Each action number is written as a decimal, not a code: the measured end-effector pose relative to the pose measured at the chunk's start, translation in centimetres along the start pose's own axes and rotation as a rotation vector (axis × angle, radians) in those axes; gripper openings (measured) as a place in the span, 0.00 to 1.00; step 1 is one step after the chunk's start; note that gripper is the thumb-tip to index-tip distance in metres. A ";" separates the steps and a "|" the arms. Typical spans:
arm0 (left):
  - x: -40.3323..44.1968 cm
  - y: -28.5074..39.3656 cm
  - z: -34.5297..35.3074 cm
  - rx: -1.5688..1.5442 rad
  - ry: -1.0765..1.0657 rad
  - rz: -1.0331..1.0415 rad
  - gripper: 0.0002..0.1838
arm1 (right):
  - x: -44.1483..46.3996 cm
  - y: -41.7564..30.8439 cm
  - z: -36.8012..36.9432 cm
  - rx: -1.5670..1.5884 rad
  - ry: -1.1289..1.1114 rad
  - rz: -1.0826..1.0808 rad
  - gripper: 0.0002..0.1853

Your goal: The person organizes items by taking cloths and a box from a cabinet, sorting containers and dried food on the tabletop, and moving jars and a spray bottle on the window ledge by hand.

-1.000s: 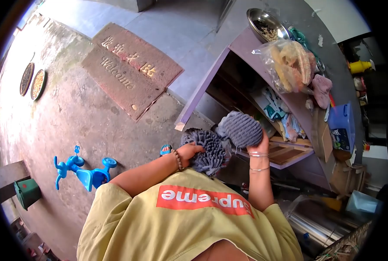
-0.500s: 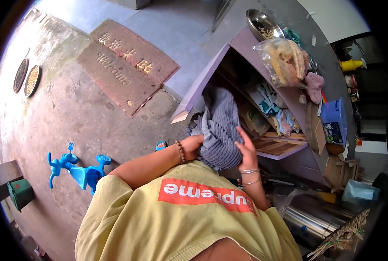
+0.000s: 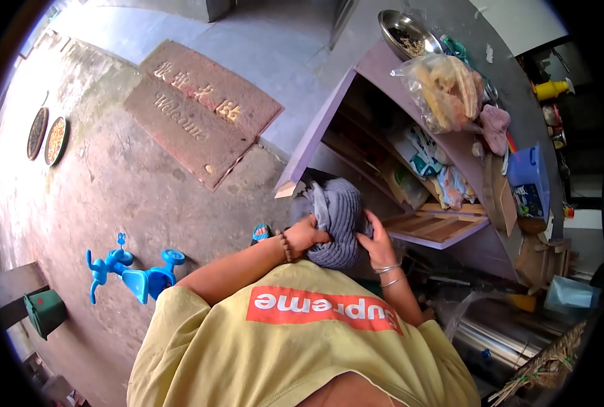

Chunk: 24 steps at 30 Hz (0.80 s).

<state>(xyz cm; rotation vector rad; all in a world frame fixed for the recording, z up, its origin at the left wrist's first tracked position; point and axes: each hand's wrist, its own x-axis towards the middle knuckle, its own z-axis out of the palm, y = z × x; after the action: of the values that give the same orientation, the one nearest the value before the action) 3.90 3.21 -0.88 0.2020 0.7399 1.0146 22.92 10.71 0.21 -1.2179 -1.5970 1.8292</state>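
A grey ribbed knit garment is bunched and folded into a bundle in front of my chest. My left hand, with a beaded bracelet at the wrist, is closed on the bundle's left side. On the opposite side my right hand, wearing thin bangles, grips the bundle's edge between thumb and fingers. Just beyond the bundle stands a lilac cabinet with its doors open. Folded clothes lie inside it.
A plastic bag, a steel bowl and a pink sock sit on the cabinet. To the left are a blue tricycle, a welcome mat and a green bin. A metal cylinder is at right.
The garment's raised upper part has come down and folded over, making a more compact bundle. My left hand has shifted onto its front; my right hand has moved slightly lower.
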 end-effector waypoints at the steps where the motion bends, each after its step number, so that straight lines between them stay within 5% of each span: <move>1: 0.2 0.0 -0.1 0.145 0.019 0.084 0.23 | 0.3 0.1 -0.9 0.000 -0.001 -0.005 0.29; 3: 0.8 0.3 -0.5 0.234 -0.037 0.105 0.21 | 1.1 0.1 -2.9 0.136 -0.034 0.264 0.27; 4: 0.7 0.9 -0.2 0.394 -0.090 0.156 0.20 | 2.1 -0.3 -3.4 0.121 0.010 0.165 0.24; 5: 0.7 1.3 -0.1 0.555 -0.144 0.204 0.19 | 3.1 -1.3 -4.3 0.151 0.160 0.339 0.22; 10: 1.3 2.4 1.0 0.967 -0.429 0.435 0.19 | 10.1 -5.0 -6.6 -0.122 0.066 -0.104 0.23; 13: 1.0 2.8 1.6 1.037 -0.492 0.404 0.18 | 12.8 -5.4 -7.1 -0.241 0.029 -0.135 0.25; 15: 1.0 2.4 1.5 1.019 -0.518 0.439 0.18 | 13.3 -5.3 -7.3 -0.137 -0.239 0.201 0.24; 17: 0.3 2.8 1.8 0.858 -0.498 0.449 0.18 | 12.9 -3.8 -7.0 -0.230 -0.483 0.243 0.26; 18: 0.1 2.8 1.4 0.777 -0.471 0.205 0.20 | 12.8 -2.3 -6.7 -0.213 -0.504 0.271 0.24; 22: -0.2 2.1 0.7 0.659 -0.522 0.176 0.21 | 11.7 -1.1 -5.6 -0.108 -0.563 0.441 0.20; 24: -0.1 1.6 0.2 0.726 -0.433 0.144 0.12 | 11.8 -1.3 -5.2 -0.065 -0.584 0.494 0.22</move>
<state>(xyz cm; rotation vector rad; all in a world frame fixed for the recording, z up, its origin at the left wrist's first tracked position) 2.91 4.01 0.03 1.0815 0.6712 0.7587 20.69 23.27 -2.33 -1.2588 -1.7575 2.6558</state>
